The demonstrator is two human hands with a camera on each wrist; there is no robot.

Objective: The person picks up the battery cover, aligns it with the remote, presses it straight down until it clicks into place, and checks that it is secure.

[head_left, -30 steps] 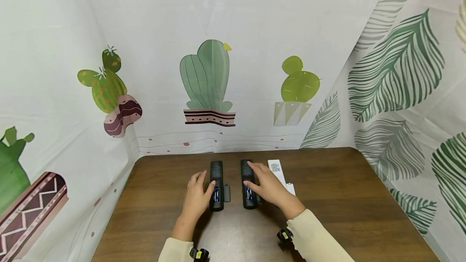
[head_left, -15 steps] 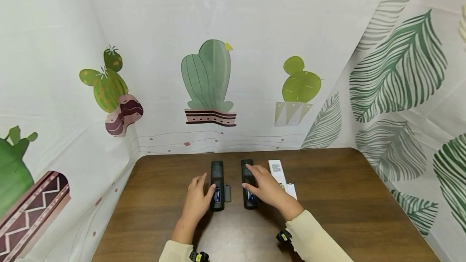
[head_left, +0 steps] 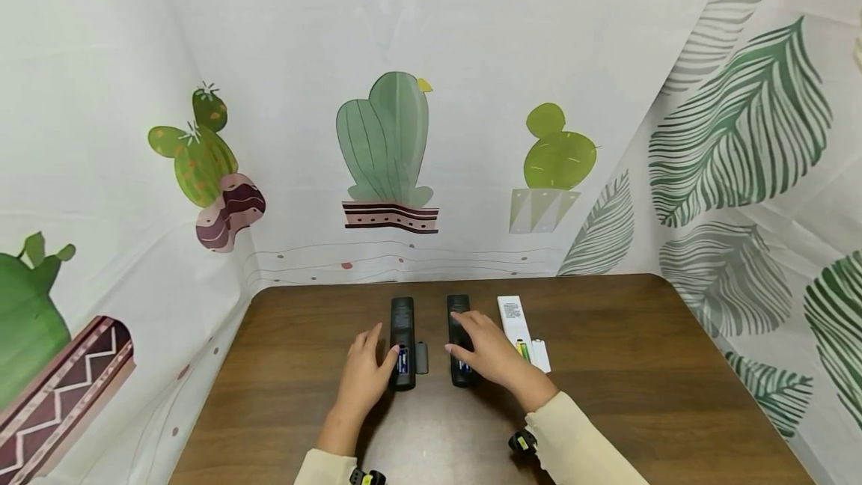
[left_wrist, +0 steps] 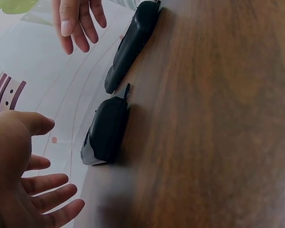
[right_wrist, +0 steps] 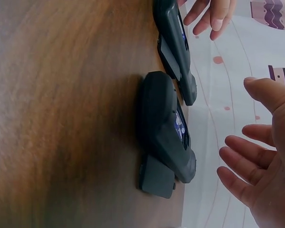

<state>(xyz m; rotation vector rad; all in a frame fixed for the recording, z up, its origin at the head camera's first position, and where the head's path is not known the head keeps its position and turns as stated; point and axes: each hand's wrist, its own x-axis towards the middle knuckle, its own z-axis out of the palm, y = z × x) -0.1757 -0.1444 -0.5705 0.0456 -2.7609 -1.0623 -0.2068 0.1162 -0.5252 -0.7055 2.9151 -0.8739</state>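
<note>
Long black plastic remote on the left: lay back-up on the brown wood-grain counter, battery bay uncovered, blue batteries showing inside. Flat dark grey cover sat just beside its right edge.

Matching black plastic remote in the middle: also back-up, roughly parallel to the first one. Blue-wrapped batteries peeked out of its open bay, and a flat dark cover lay right up by its side; couldn't tell if they touched.

Slim white remote with a printed label: over on the right, lying slightly slanted, green-and-yellow battery visible in its bay, small white cover next to it.

Left hand: grip was wide, fingers loosely spread, holding nothing. It hung near the left remote with a gap visible from the wrist cam.

Right hand: grip wide too, nothing in it. It hovered over the middle remote, partly blocking it from above, but the wrist cam showed them apart.

Backdrop: white cloth with printed cacti and leaves behind everything.

Sleeves: cream-coloured cuffs, little black wrist cameras strapped by them.
</note>
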